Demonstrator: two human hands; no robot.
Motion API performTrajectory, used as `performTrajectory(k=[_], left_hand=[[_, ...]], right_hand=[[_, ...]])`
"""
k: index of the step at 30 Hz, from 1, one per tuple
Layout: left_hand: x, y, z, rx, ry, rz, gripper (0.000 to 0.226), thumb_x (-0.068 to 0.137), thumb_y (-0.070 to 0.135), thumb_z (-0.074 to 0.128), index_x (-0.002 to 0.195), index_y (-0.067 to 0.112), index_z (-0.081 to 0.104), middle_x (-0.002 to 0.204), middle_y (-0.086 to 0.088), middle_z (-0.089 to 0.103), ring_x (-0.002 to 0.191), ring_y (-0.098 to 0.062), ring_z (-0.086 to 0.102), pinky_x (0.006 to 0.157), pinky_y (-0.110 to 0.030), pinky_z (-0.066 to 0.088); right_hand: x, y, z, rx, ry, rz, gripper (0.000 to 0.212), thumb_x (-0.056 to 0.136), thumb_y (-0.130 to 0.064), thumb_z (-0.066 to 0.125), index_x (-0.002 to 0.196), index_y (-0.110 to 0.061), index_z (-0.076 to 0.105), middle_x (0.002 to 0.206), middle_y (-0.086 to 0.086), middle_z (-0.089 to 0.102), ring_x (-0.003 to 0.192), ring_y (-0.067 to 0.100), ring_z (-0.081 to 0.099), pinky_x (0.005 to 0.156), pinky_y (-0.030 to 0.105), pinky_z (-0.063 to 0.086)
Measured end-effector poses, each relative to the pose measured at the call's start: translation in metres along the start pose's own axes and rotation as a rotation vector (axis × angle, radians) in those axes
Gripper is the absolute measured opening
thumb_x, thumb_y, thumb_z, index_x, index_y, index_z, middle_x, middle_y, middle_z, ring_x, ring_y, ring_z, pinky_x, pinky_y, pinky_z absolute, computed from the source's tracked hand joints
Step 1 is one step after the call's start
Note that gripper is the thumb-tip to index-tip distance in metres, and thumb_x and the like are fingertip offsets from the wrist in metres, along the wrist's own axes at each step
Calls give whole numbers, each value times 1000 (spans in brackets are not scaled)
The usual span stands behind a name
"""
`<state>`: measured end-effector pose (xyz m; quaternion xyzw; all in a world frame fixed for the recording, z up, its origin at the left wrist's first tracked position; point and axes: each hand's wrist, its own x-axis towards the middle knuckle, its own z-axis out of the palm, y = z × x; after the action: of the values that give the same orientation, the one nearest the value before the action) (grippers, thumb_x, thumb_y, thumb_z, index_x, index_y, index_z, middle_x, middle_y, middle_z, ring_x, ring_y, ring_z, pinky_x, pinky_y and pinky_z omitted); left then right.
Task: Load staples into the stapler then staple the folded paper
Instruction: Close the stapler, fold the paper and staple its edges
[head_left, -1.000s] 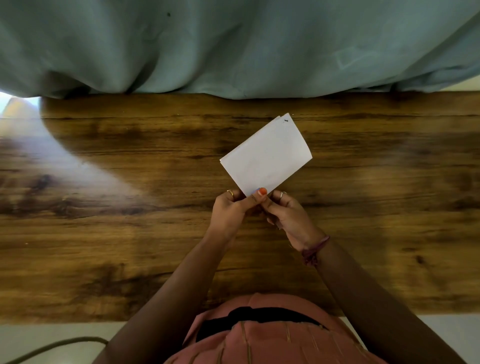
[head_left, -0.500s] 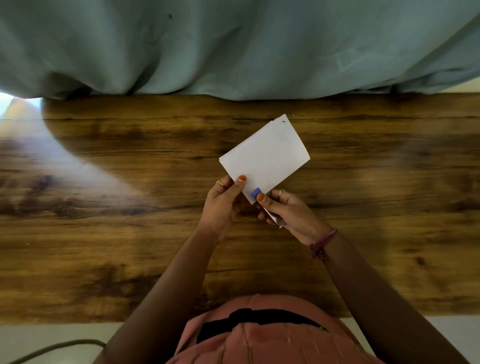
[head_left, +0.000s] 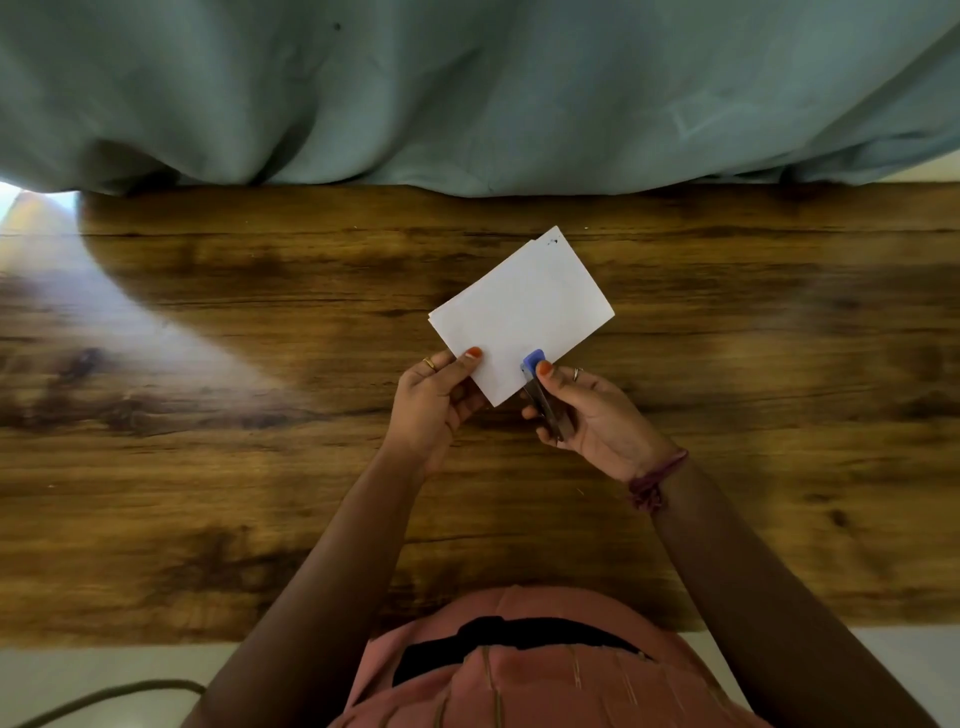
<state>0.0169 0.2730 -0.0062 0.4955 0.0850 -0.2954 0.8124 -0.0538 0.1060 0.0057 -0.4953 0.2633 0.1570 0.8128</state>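
Note:
A folded white paper (head_left: 524, 312) is held tilted above the wooden table (head_left: 208, 467), its far corner bearing a small dark mark. My left hand (head_left: 431, 405) pinches the paper's near left edge between thumb and fingers. My right hand (head_left: 592, 415) grips a small blue and metal stapler (head_left: 543, 395), thumb on its blue tip. The stapler's head sits over the paper's near right edge, close to the bottom corner.
A teal curtain (head_left: 467, 93) hangs along the table's far edge. Bright light falls across the table's left part (head_left: 78, 312). A dark cable (head_left: 104, 696) lies on the pale floor at the near left.
My hands have parted: the left slid along the paper's near edge, the right drew back. The stapler has come into view and now sits over the paper's near right edge.

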Motion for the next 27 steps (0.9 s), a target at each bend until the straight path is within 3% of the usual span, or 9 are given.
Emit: performTrajectory(k=[14,20,24,27], left_hand=[[-1,2,-5,-29,-39,-48,17,89,12,63,104,12,70,108,-9,73,100,-23,69,70,-28,59],[0,2,-7,-30,-48,-61,20,89,13,62,109,11,67,109,-8,73,101,-23,69,72,-29,59],[-5,-1,-2,2,-116,-110,41,77,23,70,116,13,59,106,-5,72,100,-21,69,74,-30,57],[-8,-10,7,102,-138,-78,50,72,26,75,117,15,58,108,-2,72,106,-22,67,82,-35,57]], right_hand=[[1,1,1,-48,16,-7,35,67,-36,70,98,-18,68,86,-3,71,74,12,67,61,26,51],[2,2,5,-61,45,-40,38,68,-33,69,102,-18,67,99,-1,70,87,13,67,72,26,48],[3,4,8,-98,91,-67,34,68,-33,68,98,-17,69,100,2,69,91,16,63,85,29,47],[3,5,9,-155,90,-82,41,71,-36,67,106,-15,69,112,7,69,110,23,60,98,37,44]])
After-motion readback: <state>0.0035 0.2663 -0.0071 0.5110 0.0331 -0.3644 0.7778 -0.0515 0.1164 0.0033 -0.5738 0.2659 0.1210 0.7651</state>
